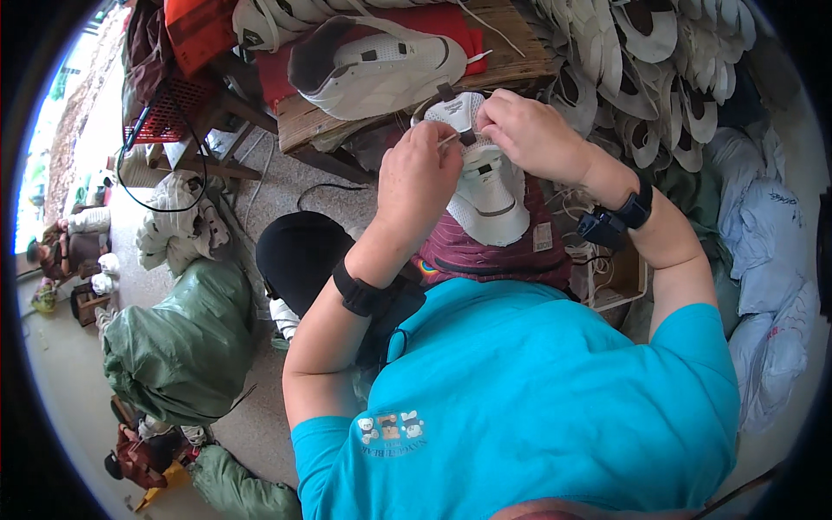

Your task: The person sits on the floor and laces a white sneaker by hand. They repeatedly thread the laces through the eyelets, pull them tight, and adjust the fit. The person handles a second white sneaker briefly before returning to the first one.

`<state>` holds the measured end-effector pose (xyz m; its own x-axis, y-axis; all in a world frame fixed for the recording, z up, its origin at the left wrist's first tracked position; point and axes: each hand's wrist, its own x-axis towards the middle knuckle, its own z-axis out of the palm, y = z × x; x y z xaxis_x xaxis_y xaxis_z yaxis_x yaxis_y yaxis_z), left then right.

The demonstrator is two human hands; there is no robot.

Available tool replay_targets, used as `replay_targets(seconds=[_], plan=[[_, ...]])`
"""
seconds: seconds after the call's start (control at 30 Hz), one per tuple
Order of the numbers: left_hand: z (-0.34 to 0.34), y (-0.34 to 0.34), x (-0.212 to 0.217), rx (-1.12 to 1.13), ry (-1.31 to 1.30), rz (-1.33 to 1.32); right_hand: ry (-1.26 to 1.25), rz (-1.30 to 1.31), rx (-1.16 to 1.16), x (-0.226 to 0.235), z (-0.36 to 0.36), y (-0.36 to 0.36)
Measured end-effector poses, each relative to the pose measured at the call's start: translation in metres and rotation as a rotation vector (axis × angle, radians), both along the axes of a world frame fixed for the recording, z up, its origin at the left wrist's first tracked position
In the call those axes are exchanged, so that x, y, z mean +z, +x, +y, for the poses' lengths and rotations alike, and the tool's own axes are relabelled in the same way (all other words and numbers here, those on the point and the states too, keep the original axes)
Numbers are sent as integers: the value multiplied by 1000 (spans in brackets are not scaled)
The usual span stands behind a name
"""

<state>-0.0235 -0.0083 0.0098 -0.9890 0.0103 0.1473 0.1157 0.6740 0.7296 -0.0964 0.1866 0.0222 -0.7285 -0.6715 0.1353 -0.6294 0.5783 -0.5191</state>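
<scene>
Bearings are read from the handled white shoe upper as the clock centre.

Item: white shoe upper (495, 211), one, with mesh panels; set over the lap on maroon striped cloth (542, 227), its toe end directed toward 6 o'clock, its tongue (457, 111) toward 11.

Left hand (420, 169): at 10 o'clock, fingers bent, thumb and fingertip closed on a thin white strand (448, 139). A black band (351, 289) is worn on the forearm.

Right hand (539, 136): at 1 o'clock, fingertips drawn together at the tongue's side; whether anything is pinched there cannot be told. A black wrist device (604, 227) is worn.

Surroundings: wooden table (507, 39), at 12 o'clock; second white upper (394, 74), laid on it at 11, beside red cloth (276, 76). Hanging white uppers (646, 74), massed at 1 to 2. Pale stuffed bags (767, 251), piled at 3. White crate (643, 282), at 4. Turquoise shirt (537, 390), at 6. Green sack (186, 334), on the floor at 8. Black rounded object (303, 260), between 8 and 9. Red basket (165, 120), between 9 and 10.
</scene>
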Motion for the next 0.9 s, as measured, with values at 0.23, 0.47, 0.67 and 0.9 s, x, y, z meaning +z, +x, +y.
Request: replay_targets(seconds=[0.23,0.47,0.67,0.9], plan=[[5,-1,-3,35,-87,29,-42,51,19,-3,-9,2],[7,0,-1,63,-54,-11,194,336,219,1,-6,-6],[8,-1,-4,65,-86,10,-100,161,-33,-21,-10,10],[7,-1,1,37,-175,0,-175,88,-80,-17,-13,18]])
